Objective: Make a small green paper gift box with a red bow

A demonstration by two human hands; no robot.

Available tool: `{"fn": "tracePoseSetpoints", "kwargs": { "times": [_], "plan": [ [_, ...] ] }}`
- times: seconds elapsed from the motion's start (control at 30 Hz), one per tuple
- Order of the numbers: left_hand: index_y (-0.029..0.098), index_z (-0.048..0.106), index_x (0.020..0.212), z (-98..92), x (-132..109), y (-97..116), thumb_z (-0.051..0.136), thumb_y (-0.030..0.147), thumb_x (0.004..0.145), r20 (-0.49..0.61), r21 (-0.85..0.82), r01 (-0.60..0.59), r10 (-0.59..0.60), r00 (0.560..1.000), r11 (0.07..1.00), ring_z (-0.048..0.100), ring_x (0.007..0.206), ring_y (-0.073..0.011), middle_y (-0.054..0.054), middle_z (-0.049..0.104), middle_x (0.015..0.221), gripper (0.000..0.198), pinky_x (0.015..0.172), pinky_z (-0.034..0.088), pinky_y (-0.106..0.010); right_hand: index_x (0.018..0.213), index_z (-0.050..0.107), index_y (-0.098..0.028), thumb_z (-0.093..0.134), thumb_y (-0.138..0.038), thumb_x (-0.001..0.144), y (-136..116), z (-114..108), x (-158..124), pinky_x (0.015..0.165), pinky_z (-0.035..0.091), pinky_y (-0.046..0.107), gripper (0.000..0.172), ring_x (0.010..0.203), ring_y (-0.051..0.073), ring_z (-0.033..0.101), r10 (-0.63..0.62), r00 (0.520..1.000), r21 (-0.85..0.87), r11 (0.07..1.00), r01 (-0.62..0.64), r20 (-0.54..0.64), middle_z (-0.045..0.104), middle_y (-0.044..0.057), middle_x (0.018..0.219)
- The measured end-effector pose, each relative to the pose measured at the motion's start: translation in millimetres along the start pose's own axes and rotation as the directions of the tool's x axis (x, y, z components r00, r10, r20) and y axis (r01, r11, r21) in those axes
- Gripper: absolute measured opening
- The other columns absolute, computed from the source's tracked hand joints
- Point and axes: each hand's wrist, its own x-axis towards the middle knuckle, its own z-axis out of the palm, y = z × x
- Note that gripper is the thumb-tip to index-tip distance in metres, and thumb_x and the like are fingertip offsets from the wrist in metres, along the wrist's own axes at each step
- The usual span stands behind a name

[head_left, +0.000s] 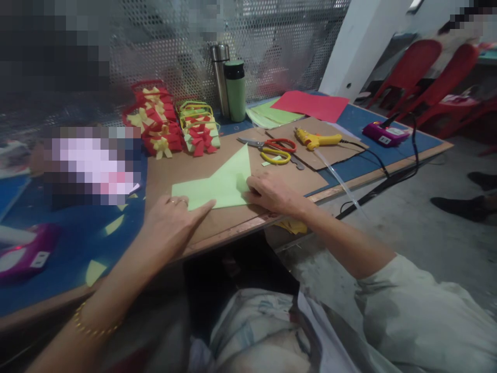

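Observation:
A folded sheet of light green paper (217, 186) lies on the brown cardboard (310, 178) in front of me, one pointed corner angled away. My left hand (166, 224), with a ring on one finger, rests on the paper's lower left edge. Its thumb is stretched along the near edge. At the right edge, my right hand (272, 192) has its fingers curled and pressed together on the paper. Just beyond lie scissors (276, 146) with one red and one yellow handle loop. A yellow glue gun (316, 139) sits farther right on a cardboard piece.
Red baskets (159, 116) and yellow-green baskets (198, 127) with bows stand at the back. Behind are a green flask (235, 90) and a steel flask (220, 77). Red paper (310, 105) lies rear right. Purple devices (384, 133) flank the workspace. Paper scraps (95, 272) lie left.

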Motion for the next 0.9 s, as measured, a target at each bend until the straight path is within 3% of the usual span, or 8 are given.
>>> {"fn": "tracePoseSetpoints", "kwargs": {
  "times": [0.23, 0.6, 0.9],
  "plan": [
    [0.035, 0.051, 0.151, -2.7, 2.6, 3.1, 0.050, 0.011, 0.092, -0.011, -0.052, 0.004, -0.005, 1.000, 0.999, 0.064, 0.086, -0.0305, -0.013, 0.066, 0.085, 0.064, 0.080, 0.038, -0.040, 0.071, 0.050, -0.021, 0.056, -0.019, 0.091, 2.0, -0.8, 0.8, 0.066, 0.024, 0.032, 0.021, 0.069, 0.017, 0.041, -0.005, 1.000, -0.014, 1.000, 0.005, 0.001, 0.059, 0.004, 0.073],
    [0.035, 0.045, 0.155, -3.9, 4.1, 3.6, 0.046, 0.011, 0.093, 0.040, 0.090, -0.031, 0.027, 0.999, 0.995, 0.065, 0.089, -0.0313, -0.014, 0.067, 0.087, 0.066, 0.077, 0.037, -0.039, 0.083, 0.061, -0.017, 0.053, -0.019, 0.094, -1.3, 2.1, 1.2, 0.069, 0.025, 0.033, 0.014, 0.073, 0.020, 0.049, -0.013, 1.000, -0.108, 0.994, 0.014, 0.009, 0.067, 0.010, 0.082],
    [0.035, 0.037, 0.159, -7.7, 4.1, 8.8, 0.043, 0.010, 0.095, 0.055, 0.127, -0.014, 0.007, 0.998, 0.992, 0.065, 0.086, -0.0300, -0.015, 0.069, 0.090, 0.069, 0.076, 0.038, -0.038, 0.087, 0.062, -0.015, 0.052, -0.019, 0.094, -0.5, 5.5, 1.9, 0.070, 0.025, 0.032, 0.013, 0.070, 0.019, 0.047, -0.023, 1.000, -0.110, 0.994, 0.023, 0.005, 0.067, 0.009, 0.082]
  ]
}}
